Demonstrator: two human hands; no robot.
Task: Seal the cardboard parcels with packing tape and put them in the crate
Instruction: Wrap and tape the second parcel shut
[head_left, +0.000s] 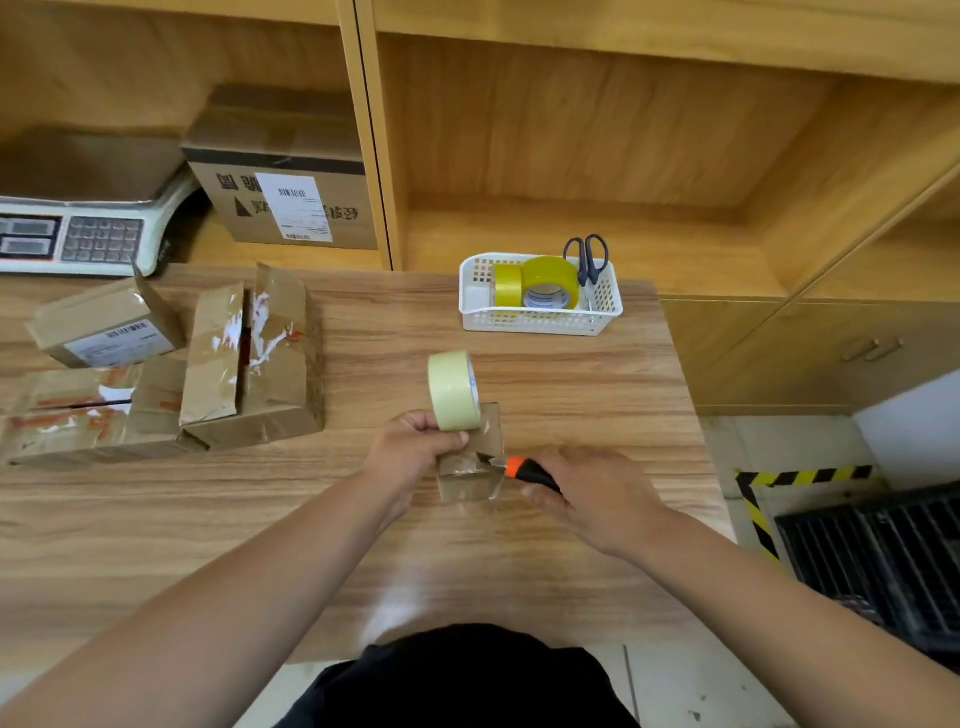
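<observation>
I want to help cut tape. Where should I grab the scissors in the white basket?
Take the scissors by the dark handle loops, coming from above: they stand handles-up at the right end of the white basket, blades pointing down inside.

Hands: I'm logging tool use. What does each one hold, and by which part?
The left hand holds the tape roll by its lower edge. The right hand grips the knife by its black handle, the orange end toward the small parcel.

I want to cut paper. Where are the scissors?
Head view: the scissors stand handles-up in the right end of the white basket, beside the yellow tape rolls, far across the table.
</observation>
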